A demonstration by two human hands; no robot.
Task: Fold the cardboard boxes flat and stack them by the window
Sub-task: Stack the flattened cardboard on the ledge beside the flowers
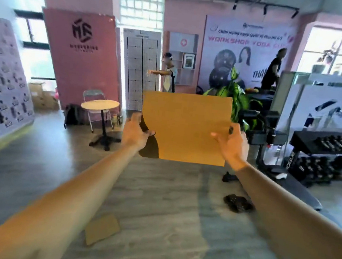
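I hold a flat brown cardboard box (185,126) upright in front of me at arm's length. My left hand (134,132) grips its left edge, fingers curled round it. My right hand (231,144) grips the right edge, thumb on the near face. A second flat piece of cardboard (102,229) lies on the floor below, between my forearms. Several cardboard boxes (40,95) stand stacked at the far left by a window (33,49).
A small round table (100,105) with a folding chair stands ahead left, a dumbbell rack (329,156) and bench on the right. Dark small objects (237,203) lie on the floor right. A plant (235,92) and two people are further back.
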